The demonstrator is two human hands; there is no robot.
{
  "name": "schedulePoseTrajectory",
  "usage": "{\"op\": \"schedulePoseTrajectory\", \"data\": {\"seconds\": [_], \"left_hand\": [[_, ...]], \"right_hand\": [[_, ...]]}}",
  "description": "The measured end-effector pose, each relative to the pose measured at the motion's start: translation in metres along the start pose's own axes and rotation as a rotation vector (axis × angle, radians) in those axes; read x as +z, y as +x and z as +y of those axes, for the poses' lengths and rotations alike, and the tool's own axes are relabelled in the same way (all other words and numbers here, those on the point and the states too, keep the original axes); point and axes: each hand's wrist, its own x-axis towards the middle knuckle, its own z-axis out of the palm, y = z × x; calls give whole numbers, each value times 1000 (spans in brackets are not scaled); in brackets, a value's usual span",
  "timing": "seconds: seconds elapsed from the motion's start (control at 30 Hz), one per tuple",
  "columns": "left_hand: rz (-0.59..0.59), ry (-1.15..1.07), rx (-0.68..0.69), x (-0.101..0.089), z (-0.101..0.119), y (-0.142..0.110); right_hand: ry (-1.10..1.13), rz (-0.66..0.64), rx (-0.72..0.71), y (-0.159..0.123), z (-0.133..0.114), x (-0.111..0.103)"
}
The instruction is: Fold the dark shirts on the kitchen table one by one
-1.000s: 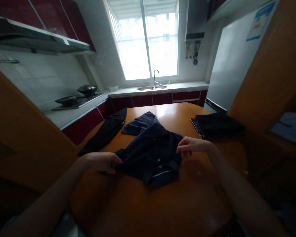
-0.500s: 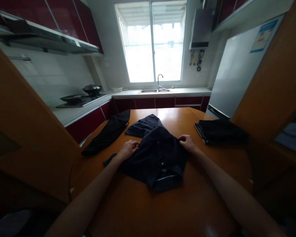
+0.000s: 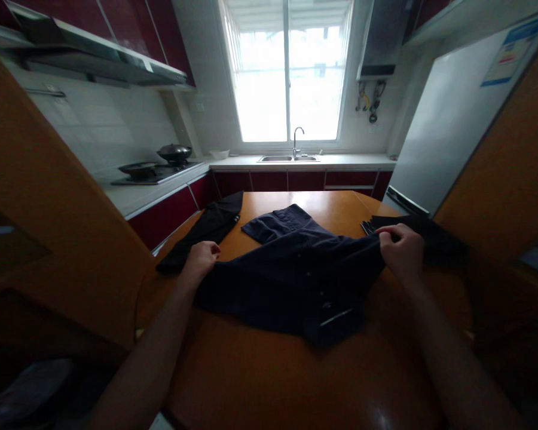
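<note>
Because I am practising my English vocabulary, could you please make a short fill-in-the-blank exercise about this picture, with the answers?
1. The left hand and the right hand hold a collared dark blue ____.
2. The folded dark clothes are nearer to the ____ hand.
3. Daylight comes through the ____ behind the faucet.

Missing words: shirt; right; window.

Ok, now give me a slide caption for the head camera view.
Left hand and right hand hold a dark buttoned shirt between them over an orange-brown table, facing a bright window.
</note>
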Motion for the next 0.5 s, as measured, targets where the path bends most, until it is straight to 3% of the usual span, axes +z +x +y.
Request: {"op": "schedulePoseTrajectory", "data": {"seconds": [0.1, 0.17, 0.27, 0.33, 0.4, 0.5], "left_hand": [[-58, 222, -76, -13, -5, -8], [-4, 337, -78, -13, 4, -15], [83, 228, 131, 3, 36, -24], [20, 19, 339, 21, 60, -29], [-79, -129, 473, 39, 78, -33], [-196, -176, 542, 55, 88, -39]], "right_hand": [[-191, -460, 117, -1, 8, -20], [-288, -649, 173, -1, 15, -26], [-388, -582, 163, 1, 25, -18], [-348, -545, 87, 2, 31, 1], [-229, -647, -14, 3, 38, 24], [-147, -824, -125, 1, 51, 56]]}}
